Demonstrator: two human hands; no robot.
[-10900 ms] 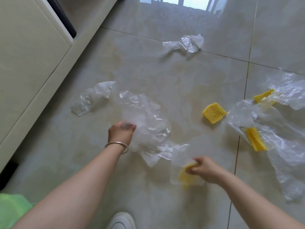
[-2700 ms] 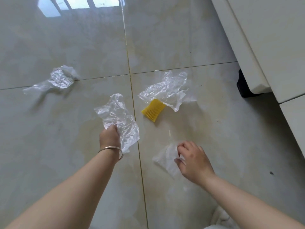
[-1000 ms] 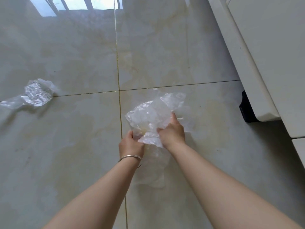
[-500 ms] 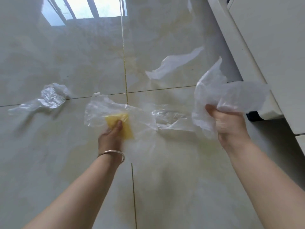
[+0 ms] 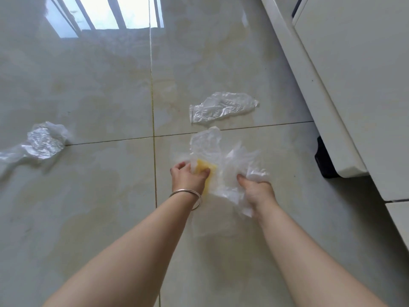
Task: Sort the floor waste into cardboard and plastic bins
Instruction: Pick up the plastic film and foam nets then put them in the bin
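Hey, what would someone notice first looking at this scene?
Both hands meet at centre: the left hand grips a yellow piece wrapped in clear plastic, the right hand grips a plastic wad. Beyond them lies a flat plastic bag; a crumpled one lies far left.

The floor (image 5: pixel 88 89) was glossy pale grey-green tile with yellowish grout lines. The plastic (image 5: pixel 223 107) was clear and whitish, as was the crumpled bag (image 5: pixel 44 141). The sponge (image 5: pixel 204 170) was yellow, the bracelet (image 5: pixel 188 192) silver, the cabinet (image 5: pixel 354 85) cream.
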